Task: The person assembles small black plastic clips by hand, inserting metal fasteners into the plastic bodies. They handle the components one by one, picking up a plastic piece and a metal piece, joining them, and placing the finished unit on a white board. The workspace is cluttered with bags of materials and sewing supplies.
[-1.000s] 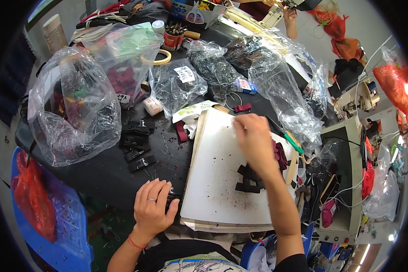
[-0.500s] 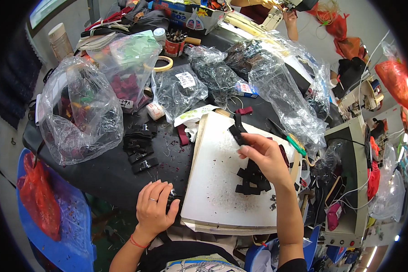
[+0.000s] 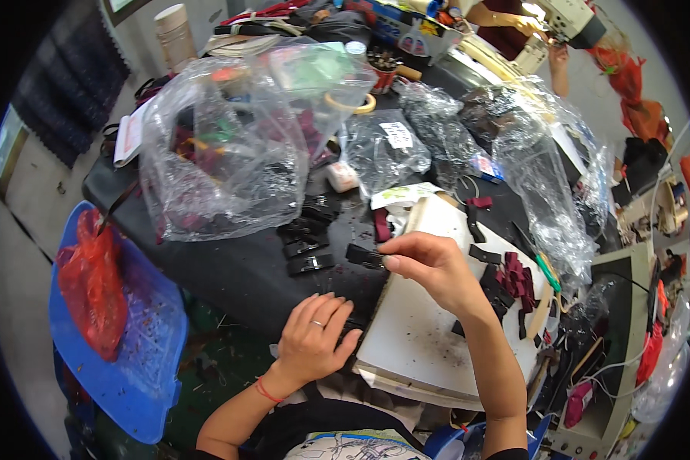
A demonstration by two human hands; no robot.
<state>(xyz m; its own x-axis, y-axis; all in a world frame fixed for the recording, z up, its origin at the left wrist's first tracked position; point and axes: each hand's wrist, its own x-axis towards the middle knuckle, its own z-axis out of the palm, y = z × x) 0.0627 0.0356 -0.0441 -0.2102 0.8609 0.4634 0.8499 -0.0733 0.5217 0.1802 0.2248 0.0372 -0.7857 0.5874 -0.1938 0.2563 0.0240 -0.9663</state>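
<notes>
Your black bench (image 3: pixel 226 276) spans the middle of the frame, with a large clear bag (image 3: pixel 230 180) at upper left. At lower left is a blue plastic shell (image 3: pixel 155 337) with a red bag (image 3: pixel 92 299) in it; the white board (image 3: pixel 406 322) lies right of centre. Of your hands, the left (image 3: pixel 314 337) is below centre, palm down, fingers slightly bent and thumb apart; you can't tell whether anything is beneath it. The right (image 3: pixel 433 272), at centre, pinches a small piece between thumb and forefinger. Black pieces (image 3: pixel 308 230) sit in a pile left of centre, maroon strips (image 3: pixel 518 280) at right beside green-handled scissors (image 3: pixel 547 272). Smallest, your pinched black piece (image 3: pixel 364 256) is at centre, just right of that pile.
</notes>
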